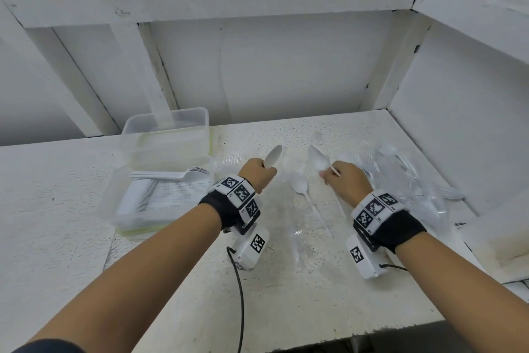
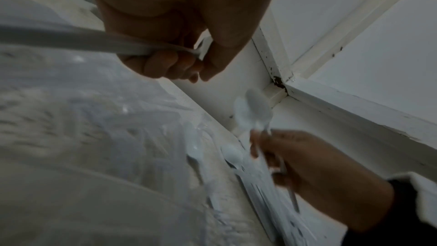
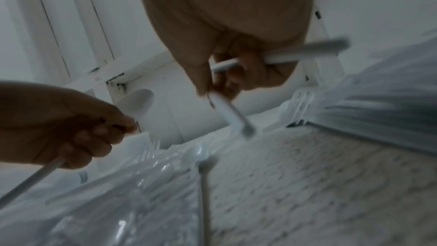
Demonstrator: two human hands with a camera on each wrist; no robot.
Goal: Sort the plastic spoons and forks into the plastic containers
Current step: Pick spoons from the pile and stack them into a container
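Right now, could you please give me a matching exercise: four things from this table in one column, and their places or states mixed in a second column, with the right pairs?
Things
1. left hand
2. right hand
3. near container
4. loose spoon

Places or states
A. lying flat on the table, between the two hands
B. holds white spoons stacked in a row
C. grips one spoon, bowl up
D. grips spoons, near the pile in clear wrap

Pairs: 1-C, 2-D, 3-B, 4-A
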